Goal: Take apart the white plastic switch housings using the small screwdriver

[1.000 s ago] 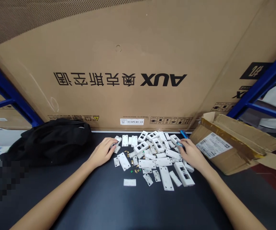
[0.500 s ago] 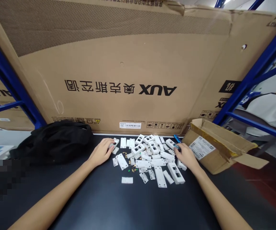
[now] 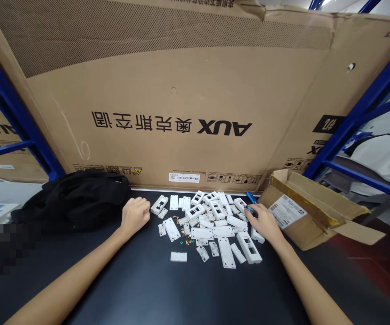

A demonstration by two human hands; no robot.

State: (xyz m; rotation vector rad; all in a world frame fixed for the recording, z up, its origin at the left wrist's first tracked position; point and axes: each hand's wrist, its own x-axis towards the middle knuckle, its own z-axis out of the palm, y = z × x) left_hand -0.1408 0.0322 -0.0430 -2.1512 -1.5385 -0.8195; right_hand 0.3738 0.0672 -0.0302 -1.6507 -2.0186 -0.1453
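My left hand (image 3: 135, 215) rests curled on the black tabletop (image 3: 154, 289), holding nothing, just left of a white plastic housing (image 3: 159, 204) with dark slots. That housing is at the edge of a loose pile of white plastic parts (image 3: 208, 225), mixed with small brass pieces (image 3: 188, 242). At the pile's right edge, my right hand (image 3: 260, 222) has its fingertips on a blue-handled tool (image 3: 251, 197). Part of the tool is hidden by the fingers, and the grip is hard to make out.
A black cloth bag (image 3: 76, 201) lies left of the pile. An open cardboard box (image 3: 303, 216) with a label stands to the right. A large AUX carton (image 3: 167, 99) stands behind, between blue shelf uprights (image 3: 350, 131). A person in a white shirt (image 3: 380, 153) is at far right.
My left hand has drawn back leftward off the white housing, which now lies apart from it. My right hand has barely moved. The view has shifted slightly since the oldest frame.
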